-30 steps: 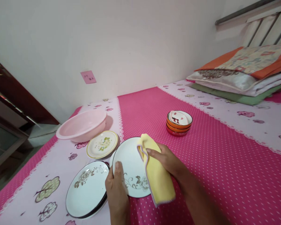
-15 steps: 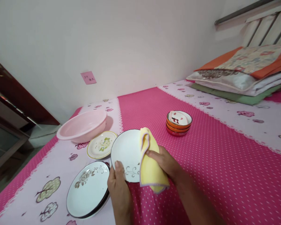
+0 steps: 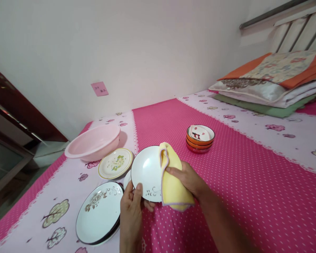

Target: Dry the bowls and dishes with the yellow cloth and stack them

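A white plate (image 3: 146, 170) with a dark rim and a scroll pattern is held tilted above the bed. My left hand (image 3: 133, 202) grips its lower left edge, thumb on the face and fingers underneath. In my right hand (image 3: 185, 177) is a yellow cloth (image 3: 175, 189) with a purple hem, folded over the plate's right side and hiding it. Left of my left hand lies a stack of larger white plates (image 3: 98, 214) with a brown flower. Behind it rests a yellow-rimmed plate (image 3: 116, 164) with a green floral print, on top of another dish.
A pink basin (image 3: 93, 142) stands at the back left. Stacked orange bowls (image 3: 199, 142) sit right of the cloth. Folded bedding and cushions (image 3: 268, 82) are piled at the far right. A pink note (image 3: 99, 89) is stuck on the wall behind the bed.
The held plate has shifted slightly right and tilted, with my left hand's fingers now showing beneath it. The cloth has moved a little right along with it.
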`<state>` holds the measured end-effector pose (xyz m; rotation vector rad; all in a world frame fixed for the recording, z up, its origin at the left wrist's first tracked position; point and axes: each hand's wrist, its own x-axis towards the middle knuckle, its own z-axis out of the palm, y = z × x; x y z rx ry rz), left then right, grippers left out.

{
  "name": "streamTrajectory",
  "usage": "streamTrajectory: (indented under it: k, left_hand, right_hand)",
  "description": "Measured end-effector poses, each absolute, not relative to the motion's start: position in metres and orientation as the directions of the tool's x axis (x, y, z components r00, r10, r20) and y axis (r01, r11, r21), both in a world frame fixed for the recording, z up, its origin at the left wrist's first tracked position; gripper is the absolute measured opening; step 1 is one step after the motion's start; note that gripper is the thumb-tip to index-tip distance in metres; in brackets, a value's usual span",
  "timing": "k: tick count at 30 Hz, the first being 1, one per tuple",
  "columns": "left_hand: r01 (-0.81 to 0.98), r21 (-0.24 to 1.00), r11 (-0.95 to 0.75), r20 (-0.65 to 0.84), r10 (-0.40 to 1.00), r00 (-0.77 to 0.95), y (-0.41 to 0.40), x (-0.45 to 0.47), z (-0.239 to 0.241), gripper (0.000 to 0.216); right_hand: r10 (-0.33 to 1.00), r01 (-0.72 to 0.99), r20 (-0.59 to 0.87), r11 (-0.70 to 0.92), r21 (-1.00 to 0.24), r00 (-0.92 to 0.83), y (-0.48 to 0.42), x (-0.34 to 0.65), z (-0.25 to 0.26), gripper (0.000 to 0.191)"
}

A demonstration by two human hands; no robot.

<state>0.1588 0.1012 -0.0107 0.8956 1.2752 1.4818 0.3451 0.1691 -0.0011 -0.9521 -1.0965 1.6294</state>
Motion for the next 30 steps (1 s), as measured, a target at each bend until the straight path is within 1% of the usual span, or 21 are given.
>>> streamTrajectory:
  k: [3, 5, 8, 11, 13, 15, 18, 20, 21, 23, 24, 26, 28, 30]
  left_hand:
    - [-0.224, 0.974, -0.02, -0.063, 0.931, -0.358, 0.103, 0.165, -0.012, 0.054]
    - [-0.238, 0.971, -0.023, -0.072, 0.92, -0.385, 0.104, 0.17, -0.013, 0.053]
    - [-0.268, 0.963, -0.024, -0.09, 0.91, -0.405, 0.104, 0.175, -0.015, 0.054]
    - [-0.283, 0.957, -0.059, -0.084, 0.881, -0.467, 0.105, 0.177, -0.018, 0.06]
    - [-0.273, 0.957, -0.096, -0.062, 0.853, -0.519, 0.106, 0.175, -0.02, 0.058]
    - [-0.256, 0.958, -0.128, -0.043, 0.82, -0.571, 0.108, 0.17, -0.022, 0.052]
    - [-0.21, 0.965, -0.154, -0.006, 0.793, -0.609, 0.109, 0.161, -0.024, 0.047]
    - [-0.17, 0.973, -0.158, 0.021, 0.789, -0.614, 0.109, 0.156, -0.025, 0.046]
    - [-0.159, 0.974, -0.159, 0.028, 0.788, -0.615, 0.108, 0.155, -0.025, 0.045]
    - [-0.155, 0.974, -0.163, 0.031, 0.779, -0.626, 0.108, 0.153, -0.025, 0.042]
    - [-0.16, 0.973, -0.166, 0.028, 0.774, -0.633, 0.108, 0.153, -0.025, 0.041]
    - [-0.182, 0.967, -0.18, 0.02, 0.761, -0.648, 0.109, 0.154, -0.023, 0.041]
    - [-0.215, 0.956, -0.2, 0.009, 0.751, -0.66, 0.111, 0.154, -0.021, 0.042]
    - [-0.261, 0.938, -0.228, -0.006, 0.744, -0.668, 0.114, 0.155, -0.018, 0.044]
  right_hand:
    - [0.945, -0.331, -0.089, -0.197, -0.923, -0.316, 0.169, 0.339, -0.003, 0.065]
    - [0.939, -0.347, -0.074, -0.197, -0.917, -0.335, 0.169, 0.338, -0.004, 0.065]
    - [0.925, -0.336, -0.062, -0.199, -0.921, -0.375, 0.168, 0.342, -0.005, 0.063]
    - [0.905, -0.312, -0.041, -0.188, -0.931, -0.423, 0.169, 0.346, -0.005, 0.06]
    - [0.914, -0.291, -0.042, -0.172, -0.941, -0.404, 0.17, 0.35, -0.004, 0.058]
    - [0.956, -0.27, -0.063, -0.143, -0.952, -0.285, 0.173, 0.354, -0.003, 0.057]
    - [0.995, -0.307, -0.082, -0.059, -0.95, 0.062, 0.179, 0.361, -0.002, 0.059]
    - [0.956, -0.396, -0.069, 0.053, -0.917, 0.287, 0.183, 0.366, -0.001, 0.062]
    - [0.928, -0.441, -0.056, 0.122, -0.889, 0.369, 0.185, 0.368, 0.0, 0.063]
    - [0.883, -0.501, -0.026, 0.241, -0.831, 0.468, 0.186, 0.372, 0.002, 0.064]
    - [0.875, -0.512, -0.02, 0.264, -0.817, 0.484, 0.187, 0.373, 0.002, 0.063]
    - [0.889, -0.475, -0.026, 0.22, -0.852, 0.458, 0.188, 0.373, 0.001, 0.06]
    - [0.93, -0.393, -0.036, 0.119, -0.912, 0.366, 0.189, 0.371, -0.003, 0.053]
    - [0.975, -0.227, -0.084, -0.037, -0.973, 0.203, 0.191, 0.367, -0.007, 0.042]
